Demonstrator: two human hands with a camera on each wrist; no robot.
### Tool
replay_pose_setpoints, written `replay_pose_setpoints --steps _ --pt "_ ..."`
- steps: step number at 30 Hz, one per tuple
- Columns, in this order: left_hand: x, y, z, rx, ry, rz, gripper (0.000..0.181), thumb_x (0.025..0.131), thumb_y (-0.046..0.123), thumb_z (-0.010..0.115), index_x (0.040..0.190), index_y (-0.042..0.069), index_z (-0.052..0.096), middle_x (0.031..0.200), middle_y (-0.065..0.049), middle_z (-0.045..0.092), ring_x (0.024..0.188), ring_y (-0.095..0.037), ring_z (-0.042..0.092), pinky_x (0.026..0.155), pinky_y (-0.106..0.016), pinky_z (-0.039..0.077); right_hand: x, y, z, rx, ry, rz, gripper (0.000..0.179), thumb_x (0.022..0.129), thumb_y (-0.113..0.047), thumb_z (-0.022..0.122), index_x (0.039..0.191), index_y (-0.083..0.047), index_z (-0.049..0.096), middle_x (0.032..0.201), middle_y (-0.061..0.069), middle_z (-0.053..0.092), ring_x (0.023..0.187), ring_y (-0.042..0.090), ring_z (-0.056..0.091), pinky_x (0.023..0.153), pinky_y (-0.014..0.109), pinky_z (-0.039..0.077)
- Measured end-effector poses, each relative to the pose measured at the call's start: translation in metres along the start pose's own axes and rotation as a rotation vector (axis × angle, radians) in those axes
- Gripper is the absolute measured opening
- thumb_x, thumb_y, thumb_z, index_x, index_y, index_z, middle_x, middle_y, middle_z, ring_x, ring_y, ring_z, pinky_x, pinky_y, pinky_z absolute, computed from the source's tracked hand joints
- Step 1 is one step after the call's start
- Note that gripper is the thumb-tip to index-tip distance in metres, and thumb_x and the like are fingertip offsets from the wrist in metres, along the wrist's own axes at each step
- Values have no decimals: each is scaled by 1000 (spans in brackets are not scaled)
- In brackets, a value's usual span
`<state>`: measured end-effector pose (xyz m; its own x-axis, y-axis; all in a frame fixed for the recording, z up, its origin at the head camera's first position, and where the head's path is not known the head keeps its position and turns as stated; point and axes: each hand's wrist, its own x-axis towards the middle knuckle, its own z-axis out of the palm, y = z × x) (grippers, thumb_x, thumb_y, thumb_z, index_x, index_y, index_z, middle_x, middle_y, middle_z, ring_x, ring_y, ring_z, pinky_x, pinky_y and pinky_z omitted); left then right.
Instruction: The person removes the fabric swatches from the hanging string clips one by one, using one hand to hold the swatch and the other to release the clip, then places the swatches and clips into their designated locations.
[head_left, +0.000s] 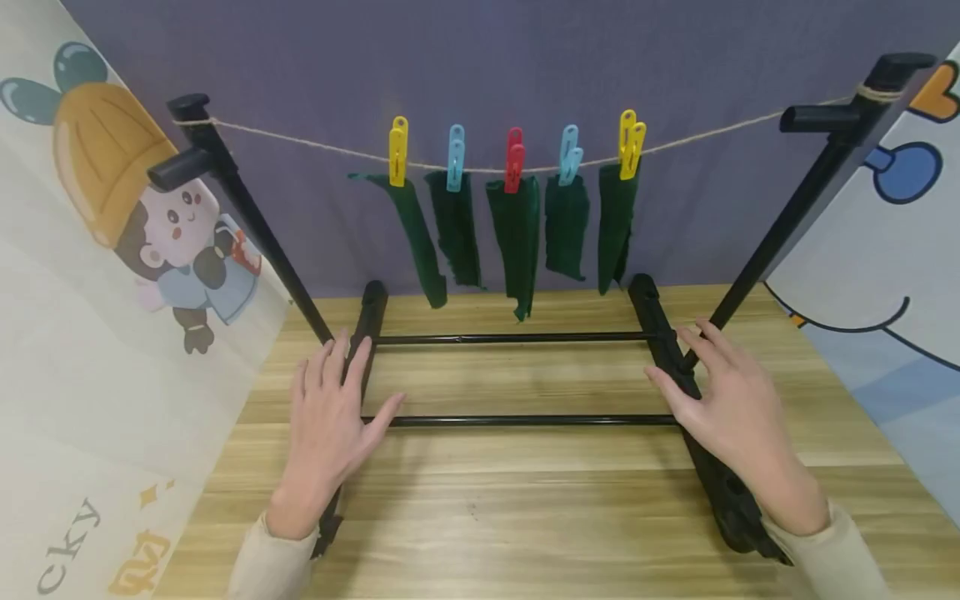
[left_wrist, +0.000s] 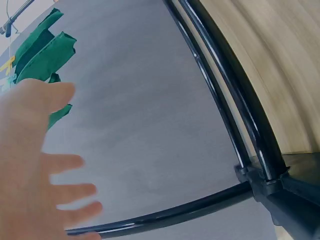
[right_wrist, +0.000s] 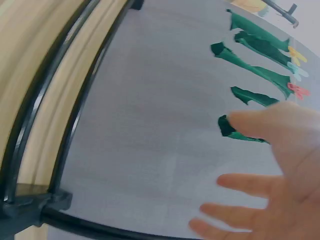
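My left hand (head_left: 330,421), its fingers spread, overlaps the left foot of a black rack in the head view. On the other side my right hand (head_left: 731,400) hovers over the right foot (head_left: 720,483), thumb apart from the loosely extended fingers. Neither holds anything. Between the rack's uprights runs a thin twine line (head_left: 300,142). Several dark green, ragged-edged strips (head_left: 517,242) hang from it. Plastic clothespins pinch their tops: yellow (head_left: 398,150), light blue (head_left: 455,158) and a red one (head_left: 513,160) in the middle. The wrist views show the fingers apart, with the strips behind.
Two black crossbars (head_left: 517,421) join the rack's feet on a wood-grain tabletop (head_left: 480,517). A grey-purple panel (head_left: 480,67) stands behind. Cartoon-printed panels flank the table, at left (head_left: 60,333) and right (head_left: 847,258). The uprights (head_left: 258,221) lean outward in the head view.
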<state>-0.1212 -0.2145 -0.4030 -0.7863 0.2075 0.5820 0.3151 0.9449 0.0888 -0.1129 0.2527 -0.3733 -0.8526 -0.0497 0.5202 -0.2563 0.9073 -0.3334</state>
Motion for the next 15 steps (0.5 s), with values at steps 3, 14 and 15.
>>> replay_pose_setpoints --steps 3,14,15 --pt "7 1 2 -59 116 77 78 99 59 56 151 2 55 153 -27 55 132 -51 53 109 -67 41 5 -8 -4 99 92 -3 56 92 -33 82 138 -2 69 144 26 65 124 56 61 95 69 49" --pt "23 11 3 -218 209 130 59 94 41 69 135 -2 67 136 -22 69 118 -46 66 100 -62 52 28 -27 -21 401 263 -79 31 88 -2 81 119 -5 80 107 -21 76 87 -16 57 75 12 41" --pt "25 12 3 -223 203 129 59 94 41 69 135 -1 67 135 -21 70 118 -45 66 100 -61 53 30 -28 -23 426 259 -78 31 88 -1 82 119 -6 80 107 -28 72 87 -14 58 74 11 42"
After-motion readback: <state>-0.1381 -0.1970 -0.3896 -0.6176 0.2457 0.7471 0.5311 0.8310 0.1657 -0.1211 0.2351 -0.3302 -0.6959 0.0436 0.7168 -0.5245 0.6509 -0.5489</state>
